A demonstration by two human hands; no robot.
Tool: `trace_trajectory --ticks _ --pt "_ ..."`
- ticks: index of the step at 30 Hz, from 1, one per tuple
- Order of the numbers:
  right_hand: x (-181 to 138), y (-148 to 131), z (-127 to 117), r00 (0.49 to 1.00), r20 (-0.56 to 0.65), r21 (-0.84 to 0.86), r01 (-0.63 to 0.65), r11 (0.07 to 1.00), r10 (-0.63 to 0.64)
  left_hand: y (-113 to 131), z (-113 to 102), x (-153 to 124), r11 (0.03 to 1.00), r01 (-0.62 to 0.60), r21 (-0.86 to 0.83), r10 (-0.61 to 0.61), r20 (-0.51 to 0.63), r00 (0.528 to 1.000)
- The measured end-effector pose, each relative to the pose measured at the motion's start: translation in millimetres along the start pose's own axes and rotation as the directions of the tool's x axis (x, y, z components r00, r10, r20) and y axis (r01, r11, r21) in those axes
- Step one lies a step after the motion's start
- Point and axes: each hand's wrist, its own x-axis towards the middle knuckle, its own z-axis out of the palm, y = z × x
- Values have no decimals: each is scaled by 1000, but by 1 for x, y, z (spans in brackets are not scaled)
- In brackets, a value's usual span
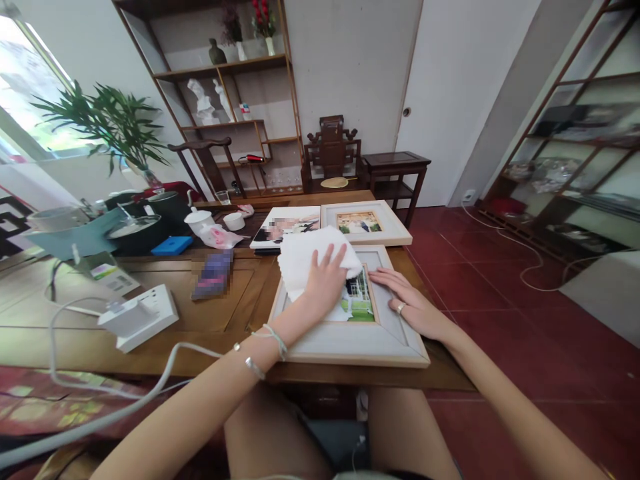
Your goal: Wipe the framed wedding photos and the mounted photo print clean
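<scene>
My left hand [324,283] lies on a white cloth [300,257] with a scalloped edge, its fingers spread and bent over it, some cloth bunched beside the thumb side. The cloth covers the upper left of a pale picture frame [310,343] lying face up at the table's front edge. Part of its photo [361,303], with green grass and a white structure, shows beside the cloth. My right hand [415,307] rests open on the frame's right border, fingers stretched toward the photo, a ring on one finger.
Behind lie a second framed photo [360,223] and a white-edged photo panel [280,223]. To the left on the wooden table [235,320] are a white power strip [147,317], a phone-like dark item [213,273], a blue box [172,245] and a white teapot [200,223]. A cable [170,367] crosses the front left.
</scene>
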Motion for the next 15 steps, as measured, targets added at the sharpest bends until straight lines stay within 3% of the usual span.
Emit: trace_trajectory --ticks 5,8,10,13,15 --pt "0 0 0 1000 -1 -5 0 1000 0 -1 -3 4 984 -176 -28 178 103 979" --pt "0 -1 0 1000 -4 -7 -4 1000 4 11 -26 -27 960 -260 -103 274 154 949" --pt "0 -2 0 1000 -1 -8 -9 1000 9 23 -43 -57 925 -345 -160 375 229 899" --pt "0 -3 0 1000 5 -4 -11 1000 11 36 -61 -98 880 -388 -275 447 199 872" --pt "0 -3 -1 1000 9 -1 -11 1000 11 36 -69 -111 840 -417 -348 495 175 851"
